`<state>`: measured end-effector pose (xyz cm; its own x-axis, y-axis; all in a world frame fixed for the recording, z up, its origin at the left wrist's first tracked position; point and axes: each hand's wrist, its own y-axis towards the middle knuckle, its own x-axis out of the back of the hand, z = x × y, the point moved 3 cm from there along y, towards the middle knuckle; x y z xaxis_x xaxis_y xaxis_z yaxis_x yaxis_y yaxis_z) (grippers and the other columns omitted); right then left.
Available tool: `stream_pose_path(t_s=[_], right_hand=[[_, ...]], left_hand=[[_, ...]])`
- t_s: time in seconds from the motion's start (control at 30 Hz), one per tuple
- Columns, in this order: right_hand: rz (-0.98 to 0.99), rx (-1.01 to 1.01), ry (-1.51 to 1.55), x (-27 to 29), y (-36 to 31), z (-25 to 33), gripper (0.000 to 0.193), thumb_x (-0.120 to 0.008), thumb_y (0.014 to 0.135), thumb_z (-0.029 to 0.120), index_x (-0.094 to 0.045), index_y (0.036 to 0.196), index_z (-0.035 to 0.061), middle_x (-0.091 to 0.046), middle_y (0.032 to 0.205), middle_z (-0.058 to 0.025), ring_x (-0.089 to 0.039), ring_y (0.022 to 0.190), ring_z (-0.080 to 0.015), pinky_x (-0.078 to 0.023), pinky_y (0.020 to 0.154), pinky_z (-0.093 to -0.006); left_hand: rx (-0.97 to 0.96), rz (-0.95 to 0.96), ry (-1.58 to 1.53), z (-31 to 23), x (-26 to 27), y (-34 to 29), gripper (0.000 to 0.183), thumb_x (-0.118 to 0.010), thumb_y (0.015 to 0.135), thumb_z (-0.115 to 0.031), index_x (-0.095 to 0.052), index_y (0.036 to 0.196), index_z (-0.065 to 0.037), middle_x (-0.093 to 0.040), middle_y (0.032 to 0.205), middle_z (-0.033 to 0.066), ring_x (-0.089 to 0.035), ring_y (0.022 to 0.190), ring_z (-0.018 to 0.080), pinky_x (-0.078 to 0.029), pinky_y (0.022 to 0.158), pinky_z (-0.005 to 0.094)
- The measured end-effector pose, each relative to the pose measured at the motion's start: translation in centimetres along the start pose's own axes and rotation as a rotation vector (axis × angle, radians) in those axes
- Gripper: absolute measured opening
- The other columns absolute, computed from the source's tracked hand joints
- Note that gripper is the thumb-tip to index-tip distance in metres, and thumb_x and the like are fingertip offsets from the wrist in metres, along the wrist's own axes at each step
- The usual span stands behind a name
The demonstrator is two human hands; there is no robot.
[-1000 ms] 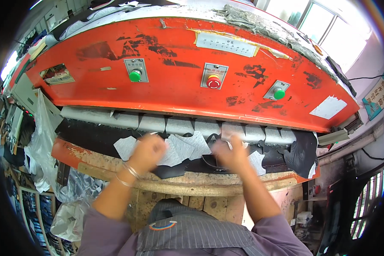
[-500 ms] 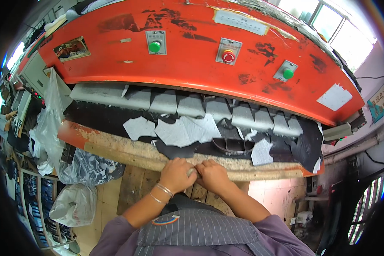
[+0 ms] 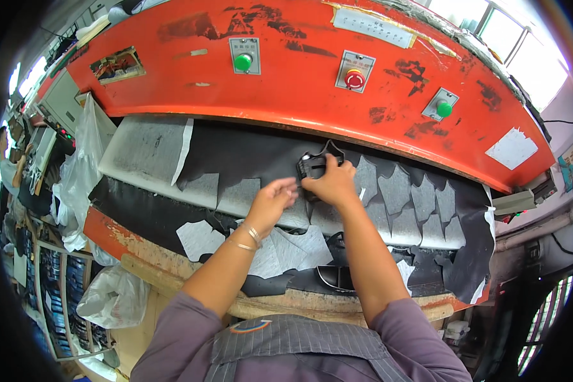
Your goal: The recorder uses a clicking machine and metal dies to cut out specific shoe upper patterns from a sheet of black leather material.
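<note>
Orange machine [image 3: 302, 83], one die [image 3: 311, 167] in right hand [image 3: 333, 183]

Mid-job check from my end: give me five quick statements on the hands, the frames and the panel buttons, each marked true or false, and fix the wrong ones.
1. The right hand grips a black frame. True.
2. The left hand is clenched around a green button. False: the left hand appears empty, fingers near the black frame.
3. Bracelets show on the left wrist. True.
4. The red button is left of both green buttons. False: the red button is between the green buttons.
5. A dark curved frame lies near the right forearm. True.
</note>
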<state>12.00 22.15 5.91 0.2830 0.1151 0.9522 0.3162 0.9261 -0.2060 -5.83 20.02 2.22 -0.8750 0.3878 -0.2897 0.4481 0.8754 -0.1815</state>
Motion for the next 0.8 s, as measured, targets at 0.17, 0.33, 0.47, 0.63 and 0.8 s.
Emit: stream_pose_path(t_s=[0.17,0.33,0.47,0.63,0.8], right_hand=[[0.282,0.238,1.467,1.0,-3.8,-8.5,0.103,-0.077,0.059,0.034,-0.030,0.145,0.0038,-0.050,0.125,-0.0117,-0.052,0.113,-0.0221,-0.042,0.096,-0.0341],[0.504,0.404,1.240,1.0,-10.8,-10.1,0.108,-0.085,0.054,0.028,-0.030,0.144,0.0049,-0.042,0.136,-0.0119,-0.042,0.126,-0.0240,-0.034,0.105,-0.0367],[0.468,0.489,0.925,1.4,-15.0,-9.2,0.097,-0.085,0.060,0.030,-0.038,0.140,0.0057,-0.043,0.132,-0.0163,-0.042,0.125,-0.0283,-0.034,0.105,-0.0396],[0.375,0.438,0.731,0.1,-16.3,-3.2,0.091,-0.085,0.058,0.043,-0.046,0.133,0.0058,-0.047,0.116,-0.0204,-0.048,0.117,-0.0356,-0.039,0.101,-0.0422],[0.280,0.258,0.467,-0.6,-10.4,4.4,0.088,-0.074,0.060,0.063,-0.055,0.125,0.0072,-0.052,0.117,-0.0268,-0.052,0.113,-0.0416,-0.043,0.096,-0.0425]], left_hand=[[-0.079,0.083,-0.080,0.9,-3.7,2.8,0.069,-0.061,0.092,-0.020,-0.023,0.147,-0.002,-0.030,0.148,0.0228,-0.035,0.136,0.0279,-0.036,0.107,0.0378],[-0.030,0.468,-0.064,0.6,-9.6,-1.3,0.092,-0.076,0.081,-0.022,-0.017,0.150,-0.007,-0.036,0.145,0.0113,-0.048,0.121,0.0200,-0.046,0.096,0.0336],[-0.011,0.384,-0.034,1.7,-8.7,-5.3,0.070,-0.077,0.079,-0.011,-0.039,0.138,-0.004,-0.054,0.126,0.0091,-0.058,0.105,0.0158,-0.050,0.088,0.0300],[-0.099,-0.060,0.151,3.2,-2.2,-8.5,0.019,-0.070,0.085,-0.012,-0.063,0.098,-0.001,-0.066,0.087,0.0033,-0.060,0.079,0.0081,-0.050,0.068,0.0235],[-0.061,-0.239,0.549,1.1,8.1,-11.6,0.024,-0.072,0.083,-0.022,-0.062,0.084,-0.001,-0.061,0.065,0.0065,-0.057,0.057,0.0131,-0.043,0.052,0.0328]])
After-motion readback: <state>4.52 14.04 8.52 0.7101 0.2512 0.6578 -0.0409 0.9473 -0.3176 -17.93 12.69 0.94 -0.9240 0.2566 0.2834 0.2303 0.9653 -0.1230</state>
